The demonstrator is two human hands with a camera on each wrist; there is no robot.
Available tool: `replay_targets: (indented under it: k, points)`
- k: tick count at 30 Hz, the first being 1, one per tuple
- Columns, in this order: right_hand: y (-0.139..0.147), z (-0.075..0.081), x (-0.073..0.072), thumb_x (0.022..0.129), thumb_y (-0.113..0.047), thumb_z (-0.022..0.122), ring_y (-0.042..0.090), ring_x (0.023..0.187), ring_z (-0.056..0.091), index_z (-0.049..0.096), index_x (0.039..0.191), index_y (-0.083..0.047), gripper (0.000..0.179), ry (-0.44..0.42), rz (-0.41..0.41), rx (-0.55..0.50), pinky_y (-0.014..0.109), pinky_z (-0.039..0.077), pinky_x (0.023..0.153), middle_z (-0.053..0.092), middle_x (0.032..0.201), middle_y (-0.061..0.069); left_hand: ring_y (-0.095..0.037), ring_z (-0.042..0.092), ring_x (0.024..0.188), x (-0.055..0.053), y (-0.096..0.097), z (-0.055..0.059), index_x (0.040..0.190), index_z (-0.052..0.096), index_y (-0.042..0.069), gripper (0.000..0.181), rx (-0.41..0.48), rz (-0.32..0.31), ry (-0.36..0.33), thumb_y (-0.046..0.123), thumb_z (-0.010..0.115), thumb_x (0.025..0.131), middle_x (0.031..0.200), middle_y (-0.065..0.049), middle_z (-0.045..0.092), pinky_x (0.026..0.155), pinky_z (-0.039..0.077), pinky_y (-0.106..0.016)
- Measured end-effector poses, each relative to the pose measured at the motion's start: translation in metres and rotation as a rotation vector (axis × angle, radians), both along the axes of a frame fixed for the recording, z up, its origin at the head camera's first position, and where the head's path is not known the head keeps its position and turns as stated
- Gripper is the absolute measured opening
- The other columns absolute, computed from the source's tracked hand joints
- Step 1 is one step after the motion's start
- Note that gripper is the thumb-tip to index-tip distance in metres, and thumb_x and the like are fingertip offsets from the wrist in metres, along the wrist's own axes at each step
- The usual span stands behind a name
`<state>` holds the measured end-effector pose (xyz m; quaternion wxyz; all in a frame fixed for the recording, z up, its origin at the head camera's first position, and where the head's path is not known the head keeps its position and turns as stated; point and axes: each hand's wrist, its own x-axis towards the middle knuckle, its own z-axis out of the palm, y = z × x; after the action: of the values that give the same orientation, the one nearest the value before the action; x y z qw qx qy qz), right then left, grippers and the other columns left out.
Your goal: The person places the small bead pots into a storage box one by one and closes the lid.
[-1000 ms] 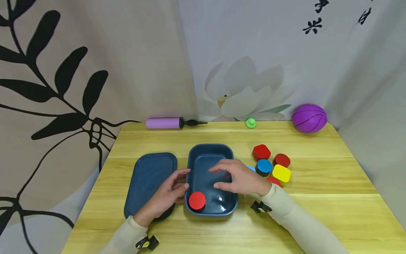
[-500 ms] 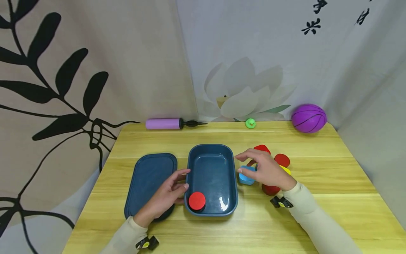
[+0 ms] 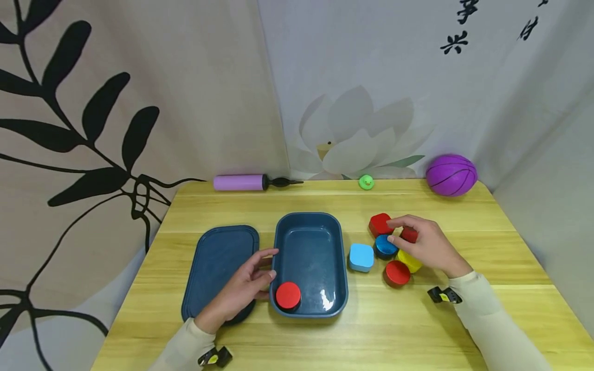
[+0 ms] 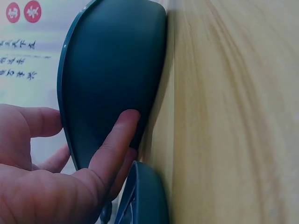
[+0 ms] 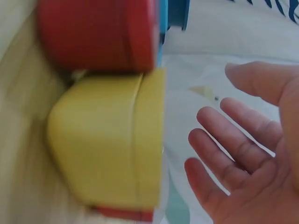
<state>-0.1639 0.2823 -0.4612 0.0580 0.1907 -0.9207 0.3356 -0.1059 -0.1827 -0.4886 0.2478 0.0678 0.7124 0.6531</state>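
Note:
My left hand (image 3: pixel 243 283) rests its fingertips on the left wall of a dark blue box (image 3: pixel 310 247). In the left wrist view, the thumb lies along the outer side of the box (image 4: pixel 112 70). One red round block (image 3: pixel 288 294) sits in the box's near left corner. Over a cluster of blocks at the right, my right hand (image 3: pixel 429 245) hovers with fingers spread and nothing held. Below and around it are a dark red block (image 3: pixel 409 235), a red one (image 3: pixel 379 224), a blue round one (image 3: pixel 385 247) and a yellow block (image 3: pixel 408 261), partly covered by the hand.
Nearer the box are a light blue square block (image 3: pixel 361 257) and a red round block (image 3: pixel 396 273). A flat dark blue lid (image 3: pixel 223 263) lies left of the box. Along the back edge stand a purple pump (image 3: pixel 238 182), a green duck (image 3: pixel 366 182) and a purple ball (image 3: pixel 451 175).
My right hand has moved right, from above the box, past the light blue block, to above the cluster. The left hand and the box have stayed in place.

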Motion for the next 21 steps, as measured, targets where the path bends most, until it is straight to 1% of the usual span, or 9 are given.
replay_targets:
  k: [3,8,11,15,19,21]
  points:
    - [0.012,-0.004,0.002,0.096,-0.023,0.081,0.032,0.116,0.070,0.076,0.125,-0.011,0.032,0.014,-0.025,0.021,0.058,0.053,0.097,0.077,0.124,0.004,-0.039,0.057,0.138,0.000,0.000,0.000,0.165,0.035,0.022,0.060,0.001,-0.002,0.002,0.025,0.059,0.110,0.165,-0.022,0.037,0.086,0.064,-0.044]
    - [0.029,-0.008,0.006,0.096,-0.019,0.080,0.037,0.120,0.067,0.075,0.127,-0.008,0.033,0.000,-0.048,0.059,0.062,0.050,0.100,0.076,0.126,0.009,-0.036,0.059,0.135,0.000,-0.001,-0.001,0.165,0.034,0.020,0.060,0.001,-0.009,0.012,0.025,0.060,0.110,0.164,-0.024,0.037,0.085,0.064,-0.042]
    - [0.037,-0.011,0.006,0.097,-0.016,0.078,0.043,0.129,0.062,0.075,0.128,-0.008,0.032,-0.019,-0.050,0.069,0.067,0.046,0.105,0.072,0.135,0.014,-0.035,0.059,0.134,0.000,-0.002,-0.001,0.165,0.033,0.018,0.061,0.002,-0.017,0.023,0.026,0.060,0.110,0.164,-0.026,0.036,0.085,0.064,-0.042]
    - [0.045,-0.015,0.006,0.100,-0.016,0.074,0.050,0.136,0.054,0.075,0.130,-0.008,0.031,-0.043,-0.032,0.073,0.072,0.041,0.108,0.063,0.147,0.020,-0.036,0.059,0.135,0.000,-0.002,-0.001,0.165,0.034,0.019,0.061,0.005,-0.015,0.023,0.026,0.060,0.110,0.164,-0.026,0.036,0.085,0.064,-0.042]
    - [0.052,-0.020,0.005,0.102,-0.020,0.071,0.052,0.139,0.051,0.073,0.134,-0.007,0.034,-0.089,-0.025,0.072,0.073,0.039,0.110,0.058,0.152,0.022,-0.037,0.057,0.137,0.001,-0.001,-0.001,0.164,0.036,0.022,0.059,0.000,-0.003,0.010,0.026,0.060,0.110,0.164,-0.025,0.037,0.086,0.064,-0.042]
    - [0.055,-0.022,0.005,0.103,-0.021,0.071,0.053,0.138,0.053,0.070,0.138,-0.006,0.037,-0.113,-0.029,0.067,0.070,0.043,0.110,0.056,0.153,0.023,-0.038,0.056,0.138,0.001,-0.001,-0.001,0.164,0.036,0.022,0.059,-0.001,-0.002,0.007,0.025,0.060,0.110,0.165,-0.024,0.037,0.086,0.063,-0.043]
